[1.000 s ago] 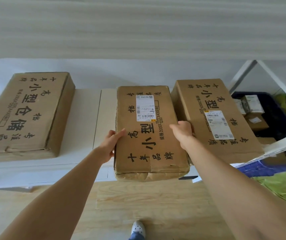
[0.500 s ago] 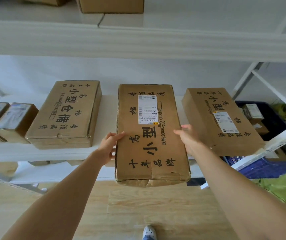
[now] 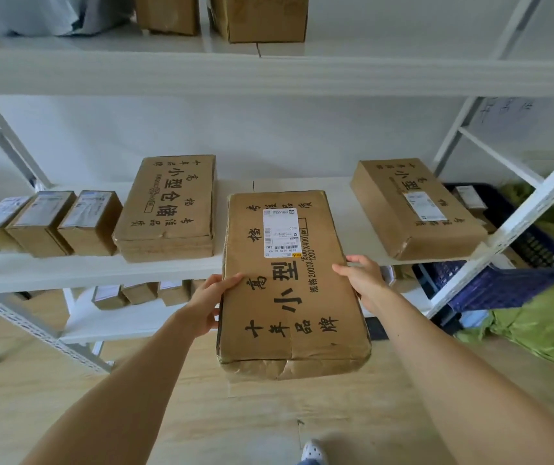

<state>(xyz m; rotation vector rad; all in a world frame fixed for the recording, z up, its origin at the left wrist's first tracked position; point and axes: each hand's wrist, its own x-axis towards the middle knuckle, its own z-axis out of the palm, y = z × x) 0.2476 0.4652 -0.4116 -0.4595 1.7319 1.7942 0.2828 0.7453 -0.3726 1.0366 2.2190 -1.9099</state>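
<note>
We grip the long box (image 3: pixel 294 286) by its side edges, left hand (image 3: pixel 208 302) and right hand (image 3: pixel 364 283) curled on; far end over shelf (image 3: pixel 101 268) front, open gap between neighbouring boxes.

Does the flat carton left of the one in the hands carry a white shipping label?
No, the left flat carton shows only black printed characters on top, while the held carton bears a white label.

Illumination is bright, soft and even, with only faint shadows beneath the middle shelf (image 3: pixel 101 270). Wide-angle distortion bends the shelf uprights and edges outward toward the frame borders. Detail is slightly soft throughout, and small label print above that shelf is illegible.
</note>
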